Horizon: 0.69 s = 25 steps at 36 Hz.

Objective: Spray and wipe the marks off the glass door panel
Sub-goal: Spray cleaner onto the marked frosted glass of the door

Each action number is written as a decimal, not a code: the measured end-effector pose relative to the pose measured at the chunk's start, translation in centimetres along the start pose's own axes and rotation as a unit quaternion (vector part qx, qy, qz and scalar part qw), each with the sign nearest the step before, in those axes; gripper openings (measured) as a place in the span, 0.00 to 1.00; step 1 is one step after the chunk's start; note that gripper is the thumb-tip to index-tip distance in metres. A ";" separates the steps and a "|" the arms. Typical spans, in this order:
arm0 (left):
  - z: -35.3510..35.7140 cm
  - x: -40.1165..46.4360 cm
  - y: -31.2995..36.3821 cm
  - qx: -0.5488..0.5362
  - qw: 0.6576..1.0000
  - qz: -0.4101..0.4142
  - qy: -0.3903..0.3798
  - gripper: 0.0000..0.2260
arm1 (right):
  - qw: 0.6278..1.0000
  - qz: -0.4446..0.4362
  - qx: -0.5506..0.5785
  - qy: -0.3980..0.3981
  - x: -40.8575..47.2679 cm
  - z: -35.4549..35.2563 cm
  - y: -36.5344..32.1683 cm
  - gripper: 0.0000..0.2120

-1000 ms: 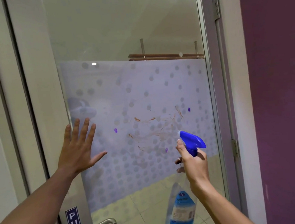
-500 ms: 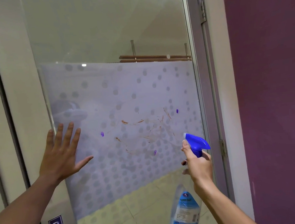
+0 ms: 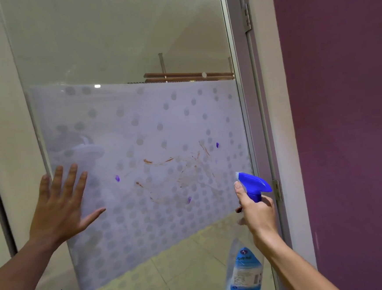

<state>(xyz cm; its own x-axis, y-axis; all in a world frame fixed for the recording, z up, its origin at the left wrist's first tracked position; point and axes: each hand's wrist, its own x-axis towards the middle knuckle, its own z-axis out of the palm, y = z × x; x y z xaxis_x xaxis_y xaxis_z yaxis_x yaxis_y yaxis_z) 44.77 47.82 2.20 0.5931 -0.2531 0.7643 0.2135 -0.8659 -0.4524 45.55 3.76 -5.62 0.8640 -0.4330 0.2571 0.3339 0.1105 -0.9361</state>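
The right hand [image 3: 258, 210] is wrapped round the neck of the spray bottle [image 3: 249, 227], forefinger up by the trigger and nozzle turned at the glass, seemingly to wet the marks. The left hand [image 3: 58, 210], fingers spread flat, presses the glass door panel [image 3: 120, 47], probably steadying it. Beyond both, rust-brown smears [image 3: 187, 168] and purple dabs [image 3: 117, 178] sit mid-panel on the dotted frosted film [image 3: 137, 117].

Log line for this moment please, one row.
stage: aiming | left hand: flat on glass door panel | right hand: holds spray bottle | marks: unwiped
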 end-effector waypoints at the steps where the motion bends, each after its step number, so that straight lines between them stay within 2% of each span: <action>1: 0.0 0.0 0.0 0.000 1.000 -0.001 0.000 0.49 | 1.000 -0.001 0.006 0.000 0.2 -0.1 0.0 0.25; 4: -0.1 0.0 0.1 0.003 1.000 0.001 0.005 0.49 | 1.000 -0.005 0.007 0.006 0.8 -0.7 -0.1 0.21; 8: 0.0 0.0 0.0 0.005 1.000 0.003 0.016 0.49 | 1.000 0.002 -0.005 0.020 1.5 -1.5 -0.3 0.24; 16: 0.7 0.2 0.0 -0.003 0.999 0.001 0.046 0.49 | 0.997 -0.013 -0.016 0.070 2.9 -3.4 -1.0 0.19; 21: 0.9 0.3 0.0 -0.002 0.999 -0.002 0.043 0.49 | 0.996 -0.007 -0.031 0.080 3.6 -4.5 -1.3 0.24; 25: 1.2 0.5 -0.1 -0.003 0.999 0.003 0.052 0.49 | 0.997 0.019 0.000 0.075 4.0 -5.0 -1.4 0.23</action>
<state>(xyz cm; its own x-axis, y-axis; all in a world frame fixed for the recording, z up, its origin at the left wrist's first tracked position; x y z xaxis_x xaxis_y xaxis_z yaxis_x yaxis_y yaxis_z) 45.93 48.25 2.05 0.5099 -0.3019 0.8055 0.2052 -0.8667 -0.4547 46.69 -2.56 -4.45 0.8100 -0.5569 0.1835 0.3025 0.1287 -0.9444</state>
